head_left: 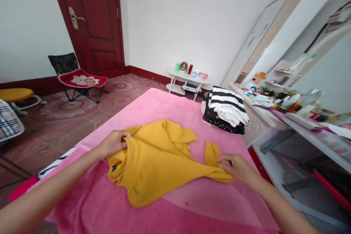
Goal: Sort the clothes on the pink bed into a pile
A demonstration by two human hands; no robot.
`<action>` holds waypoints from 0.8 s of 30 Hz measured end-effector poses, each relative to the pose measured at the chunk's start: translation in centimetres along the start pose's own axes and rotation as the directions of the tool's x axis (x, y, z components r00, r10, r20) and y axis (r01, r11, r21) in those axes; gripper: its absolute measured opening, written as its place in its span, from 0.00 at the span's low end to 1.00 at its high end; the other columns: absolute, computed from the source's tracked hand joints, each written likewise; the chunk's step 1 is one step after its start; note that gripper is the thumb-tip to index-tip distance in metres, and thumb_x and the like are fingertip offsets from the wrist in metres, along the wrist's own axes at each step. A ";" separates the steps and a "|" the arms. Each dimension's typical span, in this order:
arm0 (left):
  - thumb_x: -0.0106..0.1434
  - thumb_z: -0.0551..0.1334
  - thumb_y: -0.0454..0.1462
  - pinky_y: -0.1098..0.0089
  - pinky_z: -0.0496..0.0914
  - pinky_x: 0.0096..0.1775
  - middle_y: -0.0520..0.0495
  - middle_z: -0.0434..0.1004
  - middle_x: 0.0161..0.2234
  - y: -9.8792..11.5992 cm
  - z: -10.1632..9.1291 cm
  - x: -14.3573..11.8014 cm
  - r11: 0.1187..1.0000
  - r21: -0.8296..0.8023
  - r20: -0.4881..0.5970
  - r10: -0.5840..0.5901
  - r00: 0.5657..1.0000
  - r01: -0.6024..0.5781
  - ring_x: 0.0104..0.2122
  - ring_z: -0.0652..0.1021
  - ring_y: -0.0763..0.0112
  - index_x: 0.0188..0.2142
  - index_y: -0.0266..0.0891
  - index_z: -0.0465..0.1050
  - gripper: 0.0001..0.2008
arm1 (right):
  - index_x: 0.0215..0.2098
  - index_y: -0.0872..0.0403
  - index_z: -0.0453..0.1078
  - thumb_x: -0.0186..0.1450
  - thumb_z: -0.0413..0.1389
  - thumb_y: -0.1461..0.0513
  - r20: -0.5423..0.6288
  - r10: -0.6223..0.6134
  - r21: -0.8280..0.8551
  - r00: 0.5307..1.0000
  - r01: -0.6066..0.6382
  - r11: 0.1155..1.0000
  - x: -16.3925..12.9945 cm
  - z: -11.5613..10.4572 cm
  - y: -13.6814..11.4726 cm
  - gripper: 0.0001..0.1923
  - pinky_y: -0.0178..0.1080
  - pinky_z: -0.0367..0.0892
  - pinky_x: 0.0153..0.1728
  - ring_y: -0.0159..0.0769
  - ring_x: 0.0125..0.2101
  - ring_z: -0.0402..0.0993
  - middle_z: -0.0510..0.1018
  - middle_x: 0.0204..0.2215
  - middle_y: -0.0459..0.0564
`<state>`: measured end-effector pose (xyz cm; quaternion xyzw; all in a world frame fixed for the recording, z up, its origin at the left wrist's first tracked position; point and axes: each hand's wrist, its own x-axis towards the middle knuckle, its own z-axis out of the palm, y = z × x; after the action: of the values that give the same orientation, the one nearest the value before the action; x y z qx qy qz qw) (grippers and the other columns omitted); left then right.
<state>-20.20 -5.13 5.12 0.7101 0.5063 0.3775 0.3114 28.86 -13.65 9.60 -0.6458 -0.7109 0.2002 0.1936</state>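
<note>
A mustard-yellow sweater [156, 161] lies crumpled across the pink blanket [175, 106] in front of me. My left hand [116, 143] is closed on its left side, near the neck opening, where a dark label shows. At the right, my right hand [233, 164] pinches one sleeve, which is pulled out taut towards that side. The sleeve's cuff end bends up just left of my right fingers. Another part of the sweater spreads loosely towards the back.
Folded clothes [226, 108], striped and dark, are stacked at the bed's far right corner. A cluttered dressing table [274, 117] runs along the right. Beyond the bed stands a small white table [189, 77]; a folding chair [82, 78] and yellow stool [16, 94] are at the left.
</note>
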 end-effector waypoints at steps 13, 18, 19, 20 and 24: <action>0.49 0.53 0.29 0.73 0.64 0.36 0.53 0.77 0.30 3.7 0.8 -2.5 0.938 0.311 0.147 0.110 0.983 -0.152 0.33 0.75 0.68 0.31 0.41 0.71 0.12 | 0.32 0.56 0.71 0.56 0.53 0.44 0.054 0.194 -0.321 0.979 -0.167 0.932 8.1 10.6 -9.0 0.24 0.41 0.62 0.35 0.44 0.34 0.73 0.77 0.31 0.56; 0.47 0.52 0.29 0.72 0.65 0.37 0.53 0.78 0.31 3.9 1.4 -2.4 0.955 0.265 0.121 0.102 0.987 -0.131 0.34 0.76 0.67 0.32 0.41 0.73 0.15 | 0.37 0.54 0.68 0.59 0.52 0.55 -0.045 0.171 -0.299 0.984 -0.176 0.938 9.0 11.8 -9.0 0.13 0.39 0.60 0.36 0.41 0.38 0.72 0.76 0.38 0.55; 0.48 0.52 0.29 0.73 0.66 0.37 0.53 0.78 0.31 4.3 1.5 -2.2 0.960 0.245 0.112 0.111 0.987 -0.136 0.34 0.76 0.67 0.32 0.41 0.73 0.14 | 0.34 0.53 0.69 0.58 0.52 0.57 -0.057 0.144 -0.295 0.988 -0.155 0.943 9.2 11.3 -8.9 0.09 0.37 0.60 0.34 0.39 0.36 0.72 0.76 0.35 0.54; 0.49 0.52 0.29 0.73 0.66 0.36 0.53 0.77 0.30 4.8 1.3 -2.1 0.966 0.216 0.095 0.126 0.987 -0.144 0.33 0.76 0.68 0.32 0.40 0.73 0.13 | 0.30 0.53 0.69 0.58 0.53 0.58 -0.095 0.108 -0.289 0.990 -0.131 0.948 9.6 10.4 -8.9 0.07 0.36 0.60 0.33 0.37 0.33 0.72 0.76 0.31 0.52; 0.54 0.55 0.32 0.74 0.67 0.35 0.52 0.76 0.29 7.2 -0.7 -2.0 0.975 0.071 -0.077 0.218 0.973 -0.212 0.30 0.75 0.71 0.32 0.38 0.70 0.06 | 0.25 0.53 0.69 0.55 0.54 0.60 -0.465 -0.044 -0.252 0.884 -0.084 0.964 10.6 3.9 -8.0 0.05 0.34 0.58 0.29 0.32 0.25 0.67 0.73 0.22 0.46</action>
<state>-17.65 -9.10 10.99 0.7534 0.4506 0.4229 0.2248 19.07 -3.87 10.74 -0.7023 -0.6571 -0.0558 0.2683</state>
